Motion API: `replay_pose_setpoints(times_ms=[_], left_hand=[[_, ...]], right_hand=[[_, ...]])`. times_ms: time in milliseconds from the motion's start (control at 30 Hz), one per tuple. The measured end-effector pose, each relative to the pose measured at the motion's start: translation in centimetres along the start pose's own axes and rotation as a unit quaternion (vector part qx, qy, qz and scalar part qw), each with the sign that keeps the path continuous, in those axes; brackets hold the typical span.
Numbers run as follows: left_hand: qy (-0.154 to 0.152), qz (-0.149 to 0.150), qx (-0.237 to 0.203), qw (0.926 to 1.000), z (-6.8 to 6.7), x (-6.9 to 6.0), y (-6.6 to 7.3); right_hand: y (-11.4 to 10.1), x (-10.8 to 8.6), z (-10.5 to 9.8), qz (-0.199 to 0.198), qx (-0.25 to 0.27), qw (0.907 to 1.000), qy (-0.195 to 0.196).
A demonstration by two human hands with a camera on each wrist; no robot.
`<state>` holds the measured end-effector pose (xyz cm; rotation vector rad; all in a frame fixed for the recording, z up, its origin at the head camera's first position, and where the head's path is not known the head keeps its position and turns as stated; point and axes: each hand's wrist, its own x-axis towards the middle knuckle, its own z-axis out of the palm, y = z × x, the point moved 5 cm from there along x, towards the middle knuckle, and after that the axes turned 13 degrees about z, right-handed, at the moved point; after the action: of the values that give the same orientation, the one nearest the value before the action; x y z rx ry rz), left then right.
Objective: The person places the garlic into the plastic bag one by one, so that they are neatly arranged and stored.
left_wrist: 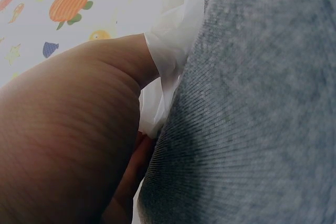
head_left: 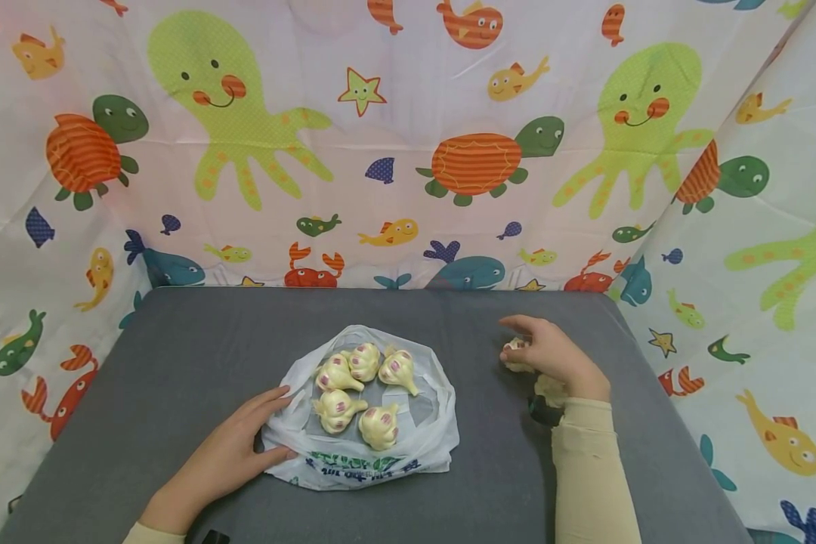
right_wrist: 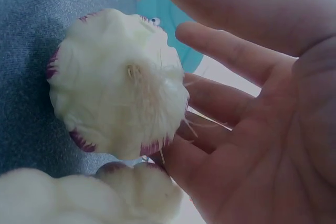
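Note:
A white plastic bag [head_left: 442, 446] lies spread on the table with its mouth open. Several garlic bulbs [head_left: 379, 427] with purple streaks sit in it. My left hand [head_left: 227, 453] rests at the bag's left edge, thumb and fingers spread apart; in the left wrist view, white plastic [left_wrist: 181, 30] covers the thumb's tip. To the right of the bag, my right hand [head_left: 561, 359] is beside a garlic bulb [head_left: 514, 355], its fingers loosely spread. In the right wrist view this bulb [right_wrist: 115, 87] shows its root end before the fingers. More garlic [right_wrist: 52, 198] lies close by, under the wrist.
The grey table [head_left: 245, 325] carries the bag and the garlic. Behind it and at both sides hangs a white curtain [head_left: 381, 136] printed with sea animals. A dark strap [head_left: 544, 412] shows at the right wrist.

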<state>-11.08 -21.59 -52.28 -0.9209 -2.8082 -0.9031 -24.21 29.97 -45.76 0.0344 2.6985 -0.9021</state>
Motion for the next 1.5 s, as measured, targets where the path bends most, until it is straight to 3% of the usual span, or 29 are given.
replay_pose_setpoints(times_ms=[467, 1167, 1500], left_hand=[[0.0, 0.002, 0.003, 1.0, 0.12, -0.16, -0.15], [-0.002, -0.004, -0.002, 1.0, 0.06, -0.17, 0.01], [0.005, 0.006, 0.007, 0.9999, -0.09, -0.19, 0.14]], right_hand=[[0.45, -0.49, 0.26, 0.04, 0.023, 0.9986, -0.024], [0.58, -0.41, 0.7, 0.037, 0.012, 0.9987, -0.034], [0.7, -0.44, 0.83, 0.045, 0.028, 0.9977, -0.043]])
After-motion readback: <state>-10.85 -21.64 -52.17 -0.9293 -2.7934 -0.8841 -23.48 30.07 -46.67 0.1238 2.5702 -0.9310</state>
